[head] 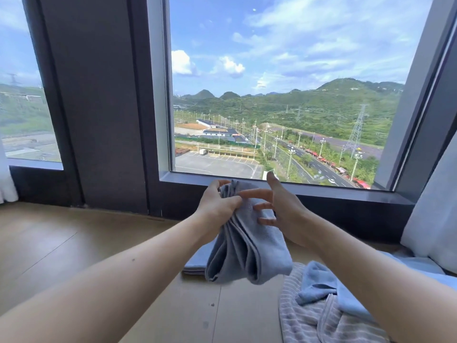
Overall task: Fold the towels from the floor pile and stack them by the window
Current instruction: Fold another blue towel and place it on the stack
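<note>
Left hand (217, 201) is curled tight round a hanging towel (247, 253). Right hand (284, 209) is held spread open just right of it. A pile (321, 308) is seen near right.

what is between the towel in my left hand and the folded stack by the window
Nothing visible does. The towel hangs from the left hand, its lower end partly hiding the folded stack on the floor below the window. The unfolded pile lies off to the right, out of the way.
</note>
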